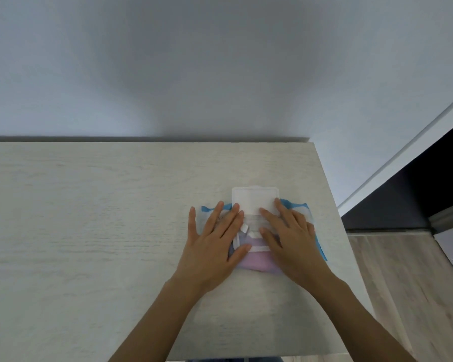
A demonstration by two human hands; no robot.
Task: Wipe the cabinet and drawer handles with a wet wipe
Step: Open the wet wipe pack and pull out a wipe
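From the head view, your wipe pack point(251, 266) lies flat on the pale wood cabinet top point(89, 218), toward its right edge and about midway between the wall point(194, 61) and the near edge. The pack is pink at its near end, with blue trim showing along its far and right sides. Its white lid point(249, 198) is flipped open and lies toward the wall.

Your left hand point(215, 241) rests palm down on the pack's left half, fingers straight and spread, thumb lying on the white frame of the opening; it grasps nothing. Your right hand point(290, 236) rests palm down on the right half, fingers straight, the fingertips touching the open lid, thumb beside the opening; it too grasps nothing.

Between your hands a small white scrap point(244, 228) shows at the opening; whether it is a wipe cannot be told.

To the right, beyond the cabinet's edge, lies wood-look floor point(403, 283).
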